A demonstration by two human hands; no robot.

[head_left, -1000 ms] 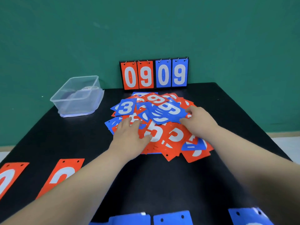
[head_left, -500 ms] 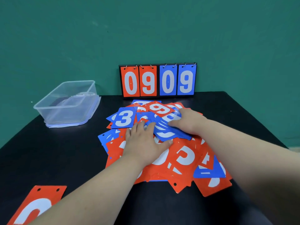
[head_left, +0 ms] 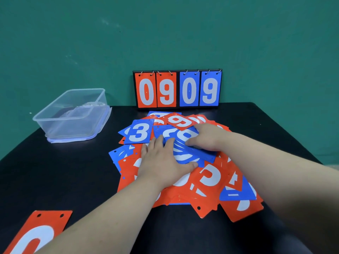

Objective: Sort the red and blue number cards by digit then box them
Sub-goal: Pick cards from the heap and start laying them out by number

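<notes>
I see the loose pile of red and blue number cards (head_left: 207,178) heaped in the middle of the black table (head_left: 55,171), unsorted and overlapping at all angles. My view has the left hand (head_left: 161,165) lying flat on the pile, fingers straight and thumb spread, pressing down and holding nothing. The right hand (head_left: 207,138) rests just beyond it on a few fanned blue cards (head_left: 185,154), fingers bent leftward; I cannot tell whether it pinches them or only presses. A blue 3 card (head_left: 139,132) lies face up at the pile's far left edge. The clear plastic box (head_left: 60,125) sits at far left, well apart. A flip scoreboard (head_left: 177,89) reading 0909 stands at the far edge. One red card (head_left: 36,233) lies alone at near left.
</notes>
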